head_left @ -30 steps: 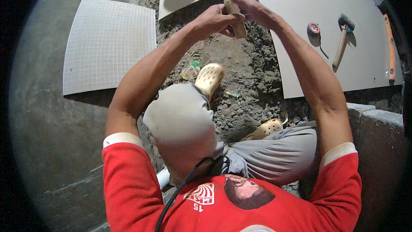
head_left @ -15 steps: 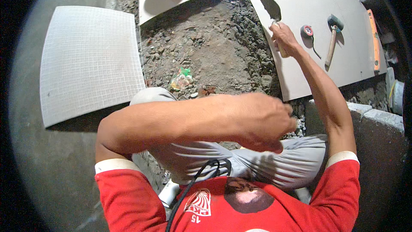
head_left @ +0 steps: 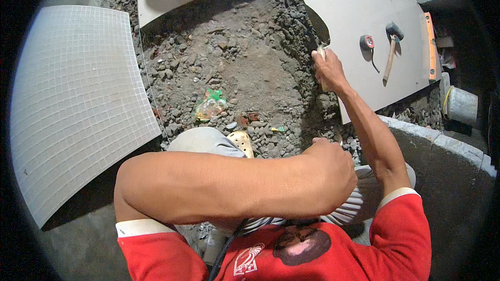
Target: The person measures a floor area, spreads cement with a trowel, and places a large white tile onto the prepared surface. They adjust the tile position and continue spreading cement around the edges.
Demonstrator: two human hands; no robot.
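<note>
R hand [head_left: 329,67] was clenched rd. trowel [head_left: 319,26] hdl.; blade at L edge of tile [head_left: 354,8], adj. rubble [head_left: 250,67]. L hand [head_left: 333,174] hung nr. R trouser leg [head_left: 350,208]; finger state couldn't be confirmed.

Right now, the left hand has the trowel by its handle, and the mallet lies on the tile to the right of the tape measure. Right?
Wrong hand: the right hand has the trowel by its handle, per the head view. The mallet does lie on the tile to the right of the tape measure.
</note>
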